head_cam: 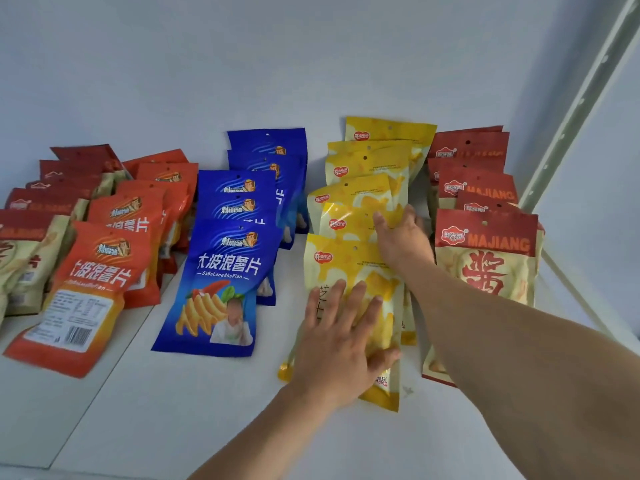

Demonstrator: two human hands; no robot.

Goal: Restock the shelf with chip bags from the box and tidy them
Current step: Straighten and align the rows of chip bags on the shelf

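Note:
Several yellow chip bags (363, 161) lie in an overlapping row on the white shelf (194, 403). My left hand (343, 344) rests flat, fingers spread, on the front yellow bag (332, 261). My right hand (401, 237) lies palm down further back on the row, on the second and third yellow bags. Neither hand grips a bag. The box is not in view.
Rows of blue bags (225, 271), orange bags (100, 271) and red-and-cream bags at far left (31, 233) fill the shelf. Red MAJIANG bags (485, 258) line the right, beside a slotted metal upright (571, 109). A white wall stands behind.

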